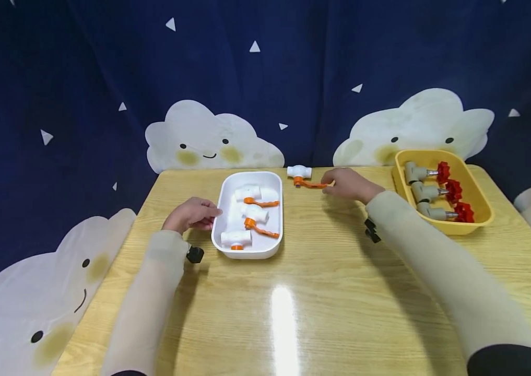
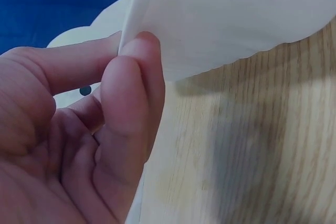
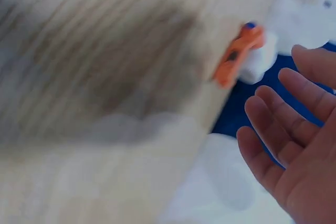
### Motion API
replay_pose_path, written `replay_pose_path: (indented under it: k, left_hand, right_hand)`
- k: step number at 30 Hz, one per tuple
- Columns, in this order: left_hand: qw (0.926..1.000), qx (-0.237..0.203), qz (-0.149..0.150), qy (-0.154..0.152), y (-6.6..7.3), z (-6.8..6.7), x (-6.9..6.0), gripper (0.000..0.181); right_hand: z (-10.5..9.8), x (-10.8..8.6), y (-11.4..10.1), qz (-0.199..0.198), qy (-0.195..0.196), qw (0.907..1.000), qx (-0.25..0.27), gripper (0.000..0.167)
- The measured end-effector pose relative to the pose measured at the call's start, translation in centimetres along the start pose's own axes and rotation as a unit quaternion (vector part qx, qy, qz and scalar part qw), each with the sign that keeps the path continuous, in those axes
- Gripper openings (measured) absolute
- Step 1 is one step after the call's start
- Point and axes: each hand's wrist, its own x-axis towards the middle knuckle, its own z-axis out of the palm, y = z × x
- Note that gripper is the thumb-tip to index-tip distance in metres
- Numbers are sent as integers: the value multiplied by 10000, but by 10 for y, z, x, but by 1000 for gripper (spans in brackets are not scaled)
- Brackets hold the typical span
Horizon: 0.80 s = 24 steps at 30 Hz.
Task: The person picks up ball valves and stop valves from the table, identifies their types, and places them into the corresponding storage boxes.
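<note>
My left hand (image 1: pixel 191 215) pinches the left rim of a white plastic tray (image 1: pixel 272 250); in the left wrist view, thumb and fingers meet across the tray's wall (image 2: pixel 236 14). Three white ball valves with orange handles lie inside, among them a middle one (image 1: pixel 256 213). Another white ball valve (image 1: pixel 299 172) sits on the table at the back edge, its orange handle pointing right. My right hand (image 1: pixel 347 184) is at that handle's end. From the right wrist, the fingers look spread and loosely bent, apart from the orange handle (image 3: pixel 231 64).
On the right stands a yellow basket (image 1: pixel 483 214) holding three grey angle valves (image 1: pixel 427 193) with red knobs. Behind the wooden table (image 1: pixel 340 292) hangs a dark blue curtain (image 1: pixel 293 78) with clouds and triangles.
</note>
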Motion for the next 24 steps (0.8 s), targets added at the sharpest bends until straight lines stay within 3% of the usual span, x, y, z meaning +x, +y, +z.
replay_pose_path:
  k: [6,15,20,24]
  left_hand:
    - [10000,-15,64,-38,2,-2,-5,15]
    - [9999,-77,-43,59,0,-2,-3,16]
    - [9999,-122,-12,47,1,0,-5,18]
    - [9999,-139,1,5,2,-1,-5,17]
  right_hand:
    - [12,11,16,362,17,9993,79,33]
    - [24,25,13,697,72,9971,-281,38]
    - [30,29,20,1027,26,9944,-254,47]
    - [34,35,25,1089,133,9931,-414,45]
